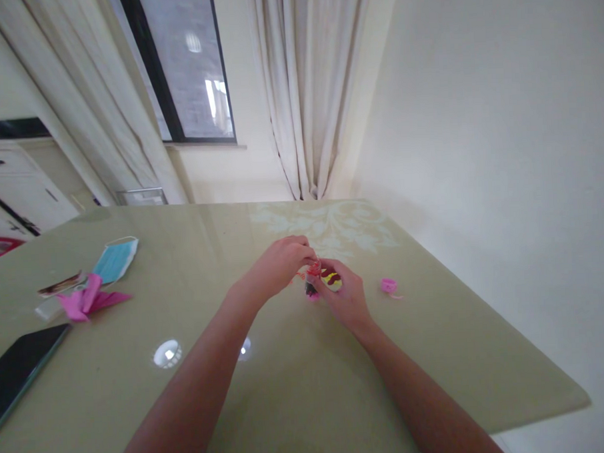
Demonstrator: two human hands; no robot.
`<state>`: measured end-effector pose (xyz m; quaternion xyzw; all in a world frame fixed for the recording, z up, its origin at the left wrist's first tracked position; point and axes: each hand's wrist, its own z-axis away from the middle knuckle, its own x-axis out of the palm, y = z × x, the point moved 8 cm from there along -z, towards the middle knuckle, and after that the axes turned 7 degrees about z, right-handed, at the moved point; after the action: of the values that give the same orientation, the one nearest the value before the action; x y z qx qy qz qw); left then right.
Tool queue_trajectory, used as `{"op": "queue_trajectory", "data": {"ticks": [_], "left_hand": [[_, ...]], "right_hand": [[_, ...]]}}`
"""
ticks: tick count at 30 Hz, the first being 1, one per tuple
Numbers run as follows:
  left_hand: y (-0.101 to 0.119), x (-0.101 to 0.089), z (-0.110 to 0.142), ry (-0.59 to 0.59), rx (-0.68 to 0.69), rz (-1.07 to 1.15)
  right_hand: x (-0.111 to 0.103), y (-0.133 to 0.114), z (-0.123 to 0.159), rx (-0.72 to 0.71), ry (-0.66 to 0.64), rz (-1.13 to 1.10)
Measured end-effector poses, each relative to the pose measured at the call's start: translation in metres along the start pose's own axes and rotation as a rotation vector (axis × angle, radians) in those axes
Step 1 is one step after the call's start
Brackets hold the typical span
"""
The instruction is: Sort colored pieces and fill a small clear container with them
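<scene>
My right hand is closed around a small object with a dark lower part, a pinkish bottom and something yellow beside it. It looks partly see-through, but the fingers hide much of it and I cannot make out its kind. At its top is a tangle of red string, and a loose strand sticks out to the left. My left hand reaches in from the left, its fingertips pinched together on the red string. Right of both hands, a small pink ring-shaped piece with a thin pale pink tail lies on the table.
The glossy green table reflects ceiling lights. On its left lie a blue face mask, a folded pink paper shape, a brownish flat piece and a dark phone. A white wall borders the right side.
</scene>
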<state>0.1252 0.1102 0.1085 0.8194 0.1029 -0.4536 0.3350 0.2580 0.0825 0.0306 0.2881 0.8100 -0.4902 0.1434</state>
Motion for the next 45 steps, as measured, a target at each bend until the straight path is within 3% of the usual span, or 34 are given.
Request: {"op": "queue_trajectory", "data": {"ticks": [4, 13, 19, 24, 33, 39, 45], "left_hand": [[-0.004, -0.001, -0.003, -0.014, -0.050, -0.074], [-0.008, -0.006, -0.004, 0.177, -0.070, 0.165], [-0.015, 0.002, -0.004, 0.109, -0.101, 0.200], [-0.017, -0.003, -0.001, 0.115, -0.110, 0.307], [-0.009, -0.004, -0.001, -0.006, -0.062, -0.053], [0.004, 0.006, 0.001, -0.082, 0.066, -0.123], [0.001, 0.015, 0.007, -0.144, 0.005, -0.144]], "right_hand": [[0.000, -0.001, 0.000, -0.019, -0.006, 0.007], [0.000, 0.001, 0.001, -0.018, 0.007, 0.022], [-0.001, 0.002, 0.000, -0.045, 0.032, 0.002], [-0.001, 0.003, 0.000, -0.046, 0.032, -0.006], [-0.001, 0.003, 0.000, -0.045, 0.027, -0.005], [-0.002, 0.000, -0.001, -0.042, 0.019, -0.004], [-0.003, -0.003, 0.000, -0.068, 0.029, -0.001]]}}
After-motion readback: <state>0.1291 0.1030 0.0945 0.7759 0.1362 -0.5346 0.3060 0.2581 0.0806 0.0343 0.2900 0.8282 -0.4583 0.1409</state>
